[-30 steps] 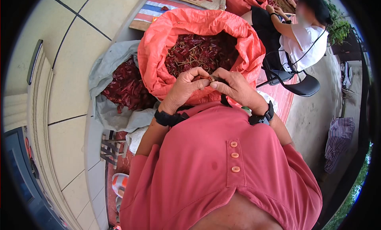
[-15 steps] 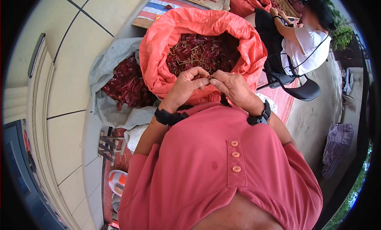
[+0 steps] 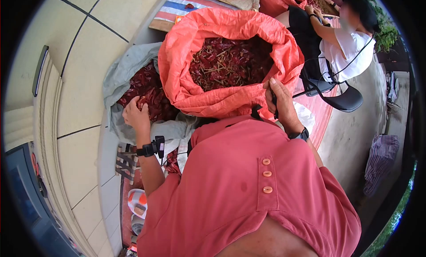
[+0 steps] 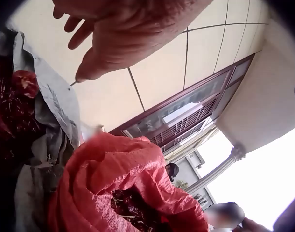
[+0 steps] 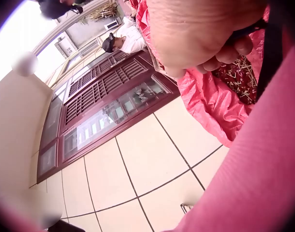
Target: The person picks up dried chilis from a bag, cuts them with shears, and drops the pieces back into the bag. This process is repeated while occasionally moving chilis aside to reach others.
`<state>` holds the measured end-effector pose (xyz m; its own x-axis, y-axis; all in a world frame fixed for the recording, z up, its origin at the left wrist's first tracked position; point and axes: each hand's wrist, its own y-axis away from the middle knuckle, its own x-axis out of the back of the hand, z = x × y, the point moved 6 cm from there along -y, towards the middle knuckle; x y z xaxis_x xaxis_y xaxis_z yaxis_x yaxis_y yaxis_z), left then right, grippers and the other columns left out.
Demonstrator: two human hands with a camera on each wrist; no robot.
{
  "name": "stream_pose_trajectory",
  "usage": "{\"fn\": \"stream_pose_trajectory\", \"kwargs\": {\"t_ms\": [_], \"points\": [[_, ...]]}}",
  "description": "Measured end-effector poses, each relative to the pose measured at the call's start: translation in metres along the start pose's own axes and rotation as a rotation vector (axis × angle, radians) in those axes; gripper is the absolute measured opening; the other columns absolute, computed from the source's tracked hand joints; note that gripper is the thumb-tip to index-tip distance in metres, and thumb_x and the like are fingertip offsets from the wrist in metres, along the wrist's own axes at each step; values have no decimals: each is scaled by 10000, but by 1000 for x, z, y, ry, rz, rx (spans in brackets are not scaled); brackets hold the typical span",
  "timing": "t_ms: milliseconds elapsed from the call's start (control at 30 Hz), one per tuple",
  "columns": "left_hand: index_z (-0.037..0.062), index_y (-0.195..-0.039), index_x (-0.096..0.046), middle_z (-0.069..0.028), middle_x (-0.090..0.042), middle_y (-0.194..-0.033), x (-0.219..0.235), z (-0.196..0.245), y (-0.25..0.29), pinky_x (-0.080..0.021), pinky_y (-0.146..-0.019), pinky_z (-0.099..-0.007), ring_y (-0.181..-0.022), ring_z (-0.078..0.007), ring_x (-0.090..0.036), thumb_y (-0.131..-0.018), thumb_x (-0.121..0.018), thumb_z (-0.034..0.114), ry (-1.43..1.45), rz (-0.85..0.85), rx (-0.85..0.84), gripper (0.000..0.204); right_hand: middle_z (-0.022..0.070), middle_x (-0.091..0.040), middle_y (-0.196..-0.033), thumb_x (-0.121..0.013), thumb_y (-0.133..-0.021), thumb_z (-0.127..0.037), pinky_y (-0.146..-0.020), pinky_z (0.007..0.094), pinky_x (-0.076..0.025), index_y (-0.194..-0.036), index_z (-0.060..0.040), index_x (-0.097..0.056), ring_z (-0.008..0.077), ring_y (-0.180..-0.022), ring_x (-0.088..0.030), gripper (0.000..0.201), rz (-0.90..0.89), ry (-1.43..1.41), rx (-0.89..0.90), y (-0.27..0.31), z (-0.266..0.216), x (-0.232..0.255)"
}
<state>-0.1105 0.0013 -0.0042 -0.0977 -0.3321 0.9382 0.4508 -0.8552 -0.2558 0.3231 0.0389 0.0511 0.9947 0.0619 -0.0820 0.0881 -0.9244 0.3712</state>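
My left hand (image 3: 136, 117) reaches to the grey sack (image 3: 116, 73) on the left, its fingers loosely spread at the edge of the dried red chilies (image 3: 144, 81) inside. In the left wrist view the same hand (image 4: 123, 38) shows extended fingers with nothing between them. My right hand (image 3: 283, 104) is at the near right rim of the red woven sack (image 3: 213, 101), fingers curled round a slim dark tool (image 3: 274, 105). Most of that tool is hidden by the hand, and I cannot tell its kind. Chilies with pale stems (image 3: 222, 66) lie in the red sack.
A person in a white top (image 3: 344, 53) sits at the upper right by a black chair (image 3: 344, 99). Beyond the red sack is a striped sheet (image 3: 177, 10). A small wooden stool (image 3: 126, 164) stands at lower left, beside the tiled wall (image 3: 77, 146).
Both hands were together before the red sack, pinching a small item. They have parted: the left has swung left to the grey sack, the right has shifted right, holding the dark tool.
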Motion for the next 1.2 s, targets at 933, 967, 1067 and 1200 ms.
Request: {"fn": "stream_pose_trajectory", "kwargs": {"t_ms": [933, 967, 1067, 1200], "points": [[23, -1060, -619, -110, -626, -939, -189, 225, 19, -492, -727, -330, -852, -204, -595, -873, -631, 223, 977, -959, -75, 275, -45, -366, -564, -463, -994, -333, -392, 214, -226, -981, -27, -541, 46, -422, -295, 315, 249, -97, -81, 28, 29, 26], [15, -1070, -607, -81, -630, -925, -179, 225, 16, -495, -700, -297, -815, -164, -600, -892, -616, 195, 1155, -1075, 119, 253, -44, -370, -567, -466, -992, -340, -393, 213, -226, -986, -27, -542, 45, -423, -297, 322, 219, -77, -79, 23, 28, 24], [35, -1137, -547, -31, -615, -961, -132, 231, 8, -480, -686, -221, -771, -77, -570, -933, -560, 114, 1482, -1120, 232, 219, -58, -389, -599, -583, -944, -273, -384, 207, -205, -1041, -37, -547, 28, -418, -283, 257, 70, -110, -89, 6, 23, 11], [31, -1107, -555, -21, -606, -932, -81, 241, -4, -476, -666, -212, -755, -79, -562, -895, -610, 71, 1539, -960, -1, 223, -72, -442, -702, -714, -857, -222, -464, 184, -264, -1043, -51, -570, 14, -540, -349, 290, 65, 87, 37, -19, -13, -3]]}}
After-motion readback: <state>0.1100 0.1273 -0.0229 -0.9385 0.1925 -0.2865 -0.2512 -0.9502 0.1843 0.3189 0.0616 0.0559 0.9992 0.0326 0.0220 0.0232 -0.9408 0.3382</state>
